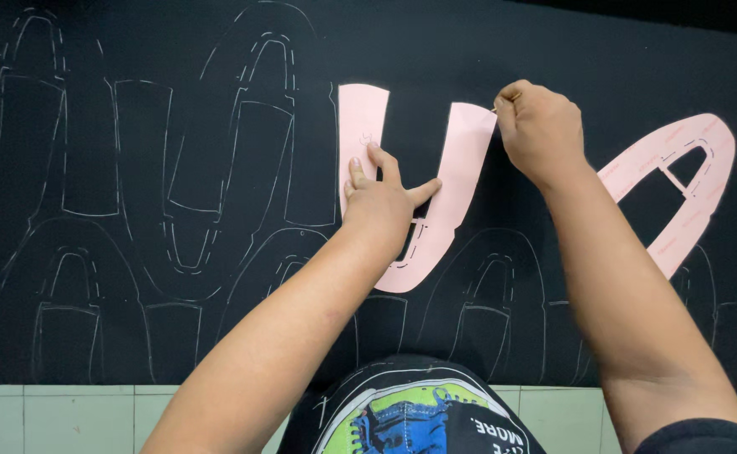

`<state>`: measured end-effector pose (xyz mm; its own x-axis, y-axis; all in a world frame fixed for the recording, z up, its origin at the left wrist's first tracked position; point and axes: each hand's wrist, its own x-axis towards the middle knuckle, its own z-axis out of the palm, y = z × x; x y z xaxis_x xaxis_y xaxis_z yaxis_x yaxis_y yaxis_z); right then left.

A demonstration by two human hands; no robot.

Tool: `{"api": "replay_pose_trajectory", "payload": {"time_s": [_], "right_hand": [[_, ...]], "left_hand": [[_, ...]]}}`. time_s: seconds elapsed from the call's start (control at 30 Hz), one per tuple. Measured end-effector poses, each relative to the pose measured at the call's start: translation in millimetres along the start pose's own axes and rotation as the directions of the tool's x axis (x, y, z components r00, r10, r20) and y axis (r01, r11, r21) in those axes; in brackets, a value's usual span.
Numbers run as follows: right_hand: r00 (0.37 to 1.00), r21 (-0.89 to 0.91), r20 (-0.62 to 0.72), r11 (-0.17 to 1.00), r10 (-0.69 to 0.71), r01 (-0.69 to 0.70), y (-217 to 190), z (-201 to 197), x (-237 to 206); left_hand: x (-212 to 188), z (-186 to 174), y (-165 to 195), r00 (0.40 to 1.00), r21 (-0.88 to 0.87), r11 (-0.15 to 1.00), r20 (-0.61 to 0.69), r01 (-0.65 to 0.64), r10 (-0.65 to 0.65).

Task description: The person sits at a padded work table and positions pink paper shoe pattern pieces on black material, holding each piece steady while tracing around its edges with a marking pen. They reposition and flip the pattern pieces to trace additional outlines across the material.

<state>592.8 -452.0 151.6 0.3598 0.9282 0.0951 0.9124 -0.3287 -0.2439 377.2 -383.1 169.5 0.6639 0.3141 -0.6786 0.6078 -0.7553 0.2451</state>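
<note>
Pressing flat with fingers spread, the left hand (383, 200) pins the pink U-shaped template (436, 202) to the black sheet (133, 67) on the tabletop. At the template's upper right arm tip, the right hand (541, 126) pinches a thin marking tool (494, 108), fingers closed, wrist raised. The template's long axis runs away from the person.

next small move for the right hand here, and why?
Probably draw the right hand down along the outer edge of the U-shaped pink template. It pinches a thin marking tool, barely visible, at the top corner of the template's right arm, while the left hand presses the template flat on the black sheet. No white line shows along that edge, unlike the traced outlines nearby.
</note>
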Motion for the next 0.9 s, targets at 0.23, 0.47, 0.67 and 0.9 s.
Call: {"api": "replay_pose_trajectory", "payload": {"time_s": [0.23,0.47,0.67,0.9], "right_hand": [[0.998,0.206,0.006,0.976,0.069,-0.068,15.9,-3.6,-12.1],[0.998,0.243,-0.045,0.969,0.043,-0.03,15.0,-0.5,-28.2],[0.993,0.19,0.114,0.982,-0.008,-0.014,-23.3,-2.8,-95.2],[0.979,0.354,0.093,0.913,0.183,-0.204,-13.9,-1.4,-84.5]], "left_hand": [[1.4,-0.1,2.6,0.998,-0.069,0.997,0.056,0.025,-0.021],[-5.9,0.3,7.2,0.998,-0.124,0.991,0.05,0.046,-0.04],[-10.2,1.1,8.2,0.999,-0.135,0.99,0.0,0.034,-0.034],[-11.6,3.4,7.7,0.998,-0.14,0.99,-0.049,0.022,-0.029]]}}
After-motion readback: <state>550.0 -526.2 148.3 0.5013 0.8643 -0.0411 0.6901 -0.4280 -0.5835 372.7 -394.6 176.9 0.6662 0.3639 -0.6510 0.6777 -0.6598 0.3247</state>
